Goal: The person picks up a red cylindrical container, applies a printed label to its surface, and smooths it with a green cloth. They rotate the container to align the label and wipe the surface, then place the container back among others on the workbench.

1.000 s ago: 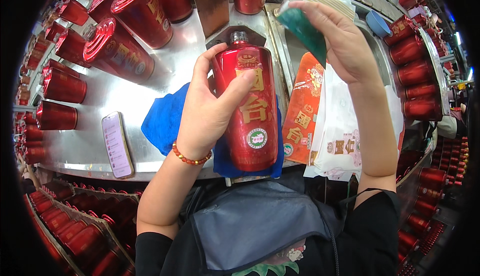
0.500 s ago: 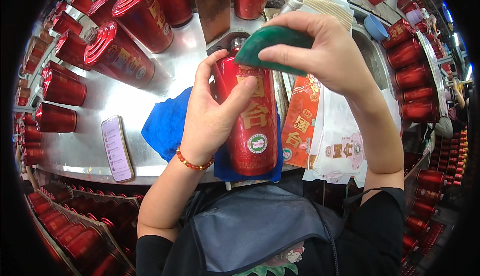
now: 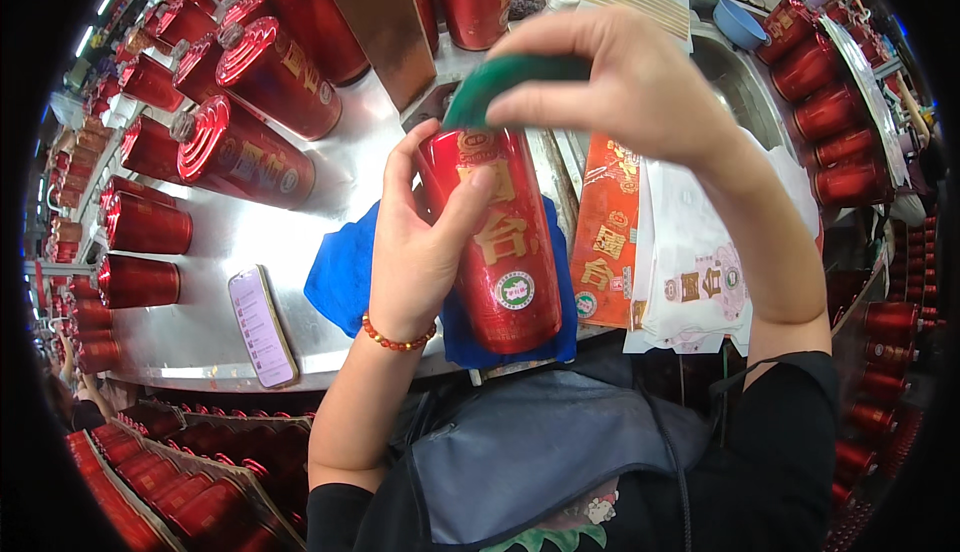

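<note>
A shiny steel worktable [image 3: 330, 167] fills the view, catching bright overhead light — red cylindrical tins [image 3: 245, 157] lie in rows across it. A steel sink [image 3: 735, 82] sits at the right — more red tins [image 3: 835, 117] beside it.

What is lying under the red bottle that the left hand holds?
A blue cloth lies on the steel counter beneath the red bottle. The left hand and the bottle cover its middle, so anything there stays hidden.
</note>
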### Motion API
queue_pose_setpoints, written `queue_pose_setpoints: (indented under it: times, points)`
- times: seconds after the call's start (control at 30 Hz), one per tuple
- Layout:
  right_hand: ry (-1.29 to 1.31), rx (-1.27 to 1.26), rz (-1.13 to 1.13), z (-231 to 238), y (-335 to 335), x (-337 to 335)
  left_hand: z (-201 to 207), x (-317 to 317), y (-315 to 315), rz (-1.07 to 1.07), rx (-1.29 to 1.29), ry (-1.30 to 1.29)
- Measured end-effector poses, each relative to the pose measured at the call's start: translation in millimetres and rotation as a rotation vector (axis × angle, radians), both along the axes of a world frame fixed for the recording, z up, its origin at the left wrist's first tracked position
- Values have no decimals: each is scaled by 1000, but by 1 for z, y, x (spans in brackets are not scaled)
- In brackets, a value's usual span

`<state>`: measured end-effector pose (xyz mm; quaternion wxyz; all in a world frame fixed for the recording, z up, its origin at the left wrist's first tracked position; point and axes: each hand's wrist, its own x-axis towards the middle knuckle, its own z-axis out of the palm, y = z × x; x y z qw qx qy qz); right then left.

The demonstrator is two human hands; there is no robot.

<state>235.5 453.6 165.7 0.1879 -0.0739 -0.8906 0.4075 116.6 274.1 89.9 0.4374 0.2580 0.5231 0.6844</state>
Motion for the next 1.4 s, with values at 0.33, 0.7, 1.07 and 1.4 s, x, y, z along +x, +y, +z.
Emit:
queue_pose_setpoints:
  times: [0.33,0.7,1.07,1.4]
  points:
    - [-5,6,-334,-26,3,16,-1,1,-1,-14,-16,-40]
    - [70,-709,-268,-55,-52,59,-21,-9,-16,-93,112,-31]
    - [22,-833,-478,-75,-62,78,-22,10,-59,-129,11,140]
    - [41,-1046,-280,-87,-86,81,-15,14,-43,-113,-15,111]
